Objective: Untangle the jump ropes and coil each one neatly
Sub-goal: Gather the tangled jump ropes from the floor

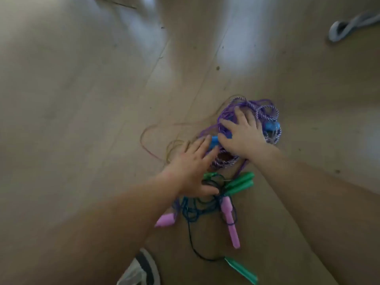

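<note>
Both forearms enter from the bottom edge and converge on the rope pile. Left hand: wide, fingers straight and spread, holding nothing. Its fingertips touch a blue handle; its thumb lies over dark cord. Right hand: also wide, fingers splayed flat on the purple rope, with no pinch visible. The blue handle sits between my two hands.

Beyond my right hand, a twisted purple-and-white rope loops beside a second blue handle. Just right of my left thumb, two green handles lie side by side. Nearer to me, the dark cord crosses a pink handle; a second pink handle lies to its left. One dark strand runs down to a third green handle. A thin yellowish rope arcs out left of the pile.

All ropes lie tangled together on the floor. A shoe shows at the bottom edge. A grey strap lies well apart, at top right.
</note>
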The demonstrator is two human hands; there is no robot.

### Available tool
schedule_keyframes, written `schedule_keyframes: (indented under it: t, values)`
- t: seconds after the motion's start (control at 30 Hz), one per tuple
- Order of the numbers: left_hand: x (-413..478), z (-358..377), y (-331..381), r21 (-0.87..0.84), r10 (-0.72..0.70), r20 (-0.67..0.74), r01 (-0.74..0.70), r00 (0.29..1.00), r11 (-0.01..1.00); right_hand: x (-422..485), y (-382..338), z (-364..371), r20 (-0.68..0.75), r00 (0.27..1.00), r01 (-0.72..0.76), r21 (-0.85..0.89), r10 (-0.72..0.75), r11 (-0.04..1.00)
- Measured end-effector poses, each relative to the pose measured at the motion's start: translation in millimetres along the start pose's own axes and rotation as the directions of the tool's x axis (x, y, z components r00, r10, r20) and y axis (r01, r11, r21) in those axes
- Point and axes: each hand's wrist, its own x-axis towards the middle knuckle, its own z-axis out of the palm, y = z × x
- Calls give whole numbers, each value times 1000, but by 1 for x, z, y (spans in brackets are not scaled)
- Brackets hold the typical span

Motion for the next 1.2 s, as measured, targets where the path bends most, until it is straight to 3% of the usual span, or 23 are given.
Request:
schedule_keyframes:
  t: [0.1, 0.23, 0.4, 0.5, 0.57, 0.63, 0.67, 0.73, 0.77, 0.83, 0.87, 0.93, 1.0, 1.13, 1.2]
  values:
    - [-41, 41, 14, 120, 6, 135, -23, 991, 993, 1, 3, 7, 110, 994, 20, -174, -1, 985]
    - [-42, 68, 1, 133, -33, 200, 7, 979, 991, -13, 2, 10, 38, 999, -1, -333, 14, 943]
    - [15, 11, -15, 135, -89, 2, 88, 996, 987, -46, 8, 10, 5, 993, -108, -381, 119, 918]
    - [63, -22, -15, 104, -148, -47, 153, 988, 983, -60, 12, 18, 51, 963, -252, -184, 265, 950]
    - [90, -38, -6, -124, -217, -142, 200, 966, 972, -65, 14, 24, 153, 917, -383, 89, 368, 919]
    - [103, -52, 11, -338, -200, -186, 128, 962, 933, -67, 17, 19, 184, 921, -389, 402, 343, 829]
    - [104, -60, 19, -380, -146, -183, 67, 972, 923, -70, 20, 10, 174, 923, -384, 475, 343, 792]
    - [94, -68, 22, -425, -94, -213, -6, 973, 905, -76, 31, -11, 144, 915, -401, 436, 377, 806]
    - [87, -70, 17, -466, -136, -262, -2, 956, 885, -78, 39, -18, 78, 909, -410, 354, 410, 840]
    - [75, -64, -5, -535, -337, -351, 108, 874, 838, -80, 55, -25, -95, 879, -434, 253, 468, 865]
    - [68, -56, -20, -539, -458, -323, 236, 829, 808, -81, 59, -25, -129, 859, -451, 265, 495, 852]
    - [53, -33, -47, -490, -621, -136, 492, 772, 720, -82, 66, -15, -56, 839, -500, 316, 541, 807]
    - [40, -6, -62, -455, -661, 54, 608, 748, 651, -85, 66, 1, 101, 829, -547, 353, 551, 759]
    - [36, 17, -41, -608, -665, 95, 572, 741, 550, -91, 56, 22, 159, 875, -479, 406, 456, 778]
    - [40, 9, -10, -722, -620, 113, 493, 776, 485, -90, 48, 21, 176, 906, -420, 479, 385, 771]
